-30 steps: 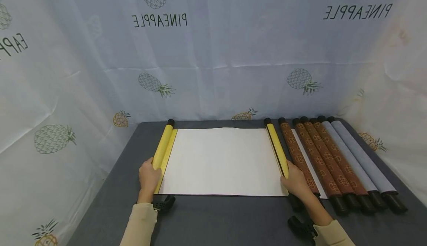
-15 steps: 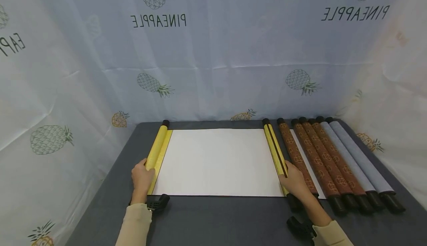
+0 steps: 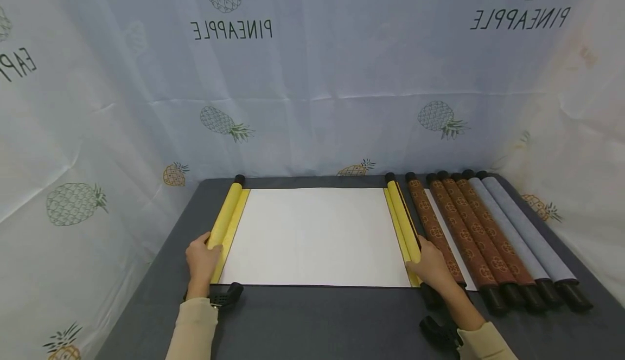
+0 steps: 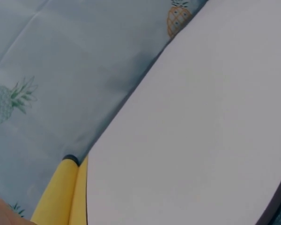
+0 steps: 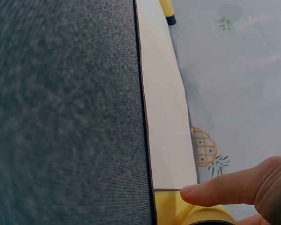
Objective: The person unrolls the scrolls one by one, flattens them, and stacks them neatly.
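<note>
A yellow hanging scroll lies partly unrolled across the table, its white sheet (image 3: pixel 317 235) flat between two yellow rolls with black end knobs. My left hand (image 3: pixel 201 259) grips the near part of the left roll (image 3: pixel 224 213). Around the near part of the right roll (image 3: pixel 404 219) my right hand (image 3: pixel 432 268) is curled, thumb toward the sheet. A yellow border strip shows beside each roll. In the left wrist view only the hand's edge (image 4: pixel 4 213) appears at the lower left. The right wrist view has a finger of the right hand (image 5: pixel 243 187) over the yellow border (image 5: pixel 166 204).
To the right lie several rolled scrolls side by side: brown patterned ones (image 3: pixel 464 230) and grey ones (image 3: pixel 532 230), with black knobs. A white strip (image 3: pixel 451 238) shows between two brown rolls. The table (image 3: pixel 317 322) is dark grey. A pineapple-printed curtain (image 3: pixel 312 78) hangs behind it.
My left hand has moved left with the left roll, so the white sheet reaches further left. The right roll has turned in place, and a yellow border now shows on its left side.
</note>
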`<state>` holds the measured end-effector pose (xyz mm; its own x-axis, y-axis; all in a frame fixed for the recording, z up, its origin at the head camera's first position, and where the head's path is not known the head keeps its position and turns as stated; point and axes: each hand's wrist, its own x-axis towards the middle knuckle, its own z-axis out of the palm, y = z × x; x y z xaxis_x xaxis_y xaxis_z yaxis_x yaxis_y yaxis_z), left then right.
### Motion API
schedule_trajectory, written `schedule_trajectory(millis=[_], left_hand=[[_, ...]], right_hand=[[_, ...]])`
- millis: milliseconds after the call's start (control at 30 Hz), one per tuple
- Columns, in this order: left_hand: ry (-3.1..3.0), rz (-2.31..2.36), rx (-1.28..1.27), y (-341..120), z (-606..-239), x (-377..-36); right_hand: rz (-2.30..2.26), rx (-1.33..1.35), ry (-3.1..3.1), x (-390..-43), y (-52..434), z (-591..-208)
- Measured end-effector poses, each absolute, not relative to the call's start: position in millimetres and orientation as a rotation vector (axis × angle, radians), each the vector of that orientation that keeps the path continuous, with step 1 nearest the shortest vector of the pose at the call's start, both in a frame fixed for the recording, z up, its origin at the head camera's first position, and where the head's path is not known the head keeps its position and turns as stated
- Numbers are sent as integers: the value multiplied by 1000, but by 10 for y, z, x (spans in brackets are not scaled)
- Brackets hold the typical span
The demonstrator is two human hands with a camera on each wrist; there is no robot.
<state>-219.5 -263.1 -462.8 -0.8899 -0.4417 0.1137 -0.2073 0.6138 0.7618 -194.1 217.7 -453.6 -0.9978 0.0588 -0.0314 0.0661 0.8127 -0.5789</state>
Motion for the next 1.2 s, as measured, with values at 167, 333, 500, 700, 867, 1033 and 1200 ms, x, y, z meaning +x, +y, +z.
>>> schedule_trajectory(millis=[167, 333, 500, 700, 867, 1033, 1200], left_hand=[[-2555, -1158, 544, -2674, -4631, -2202], [-2556, -1164, 547, -2697, -4620, -2204], [-2550, -1170, 557, -2716, -4612, -2186], [-2535, -1179, 580, -2724, -4592, -2164], [-2559, -1108, 574, -2713, -4604, -2166], [-2593, -1026, 599, -2693, -4622, -2186], [-2605, -966, 625, -2653, -4611, -2186]], right_hand=[[-939, 117, 2974, -1945, 2182, -4530], [-938, 128, 2993, -1942, 2174, -4527], [-924, 144, 2992, -1946, 2165, -4523], [-916, 144, 2996, -1944, 2156, -4532], [-920, 130, 3015, -1943, 2152, -4540], [-918, 100, 3009, -1934, 2174, -4530], [-969, -5, 2955, -1920, 2297, -4457]])
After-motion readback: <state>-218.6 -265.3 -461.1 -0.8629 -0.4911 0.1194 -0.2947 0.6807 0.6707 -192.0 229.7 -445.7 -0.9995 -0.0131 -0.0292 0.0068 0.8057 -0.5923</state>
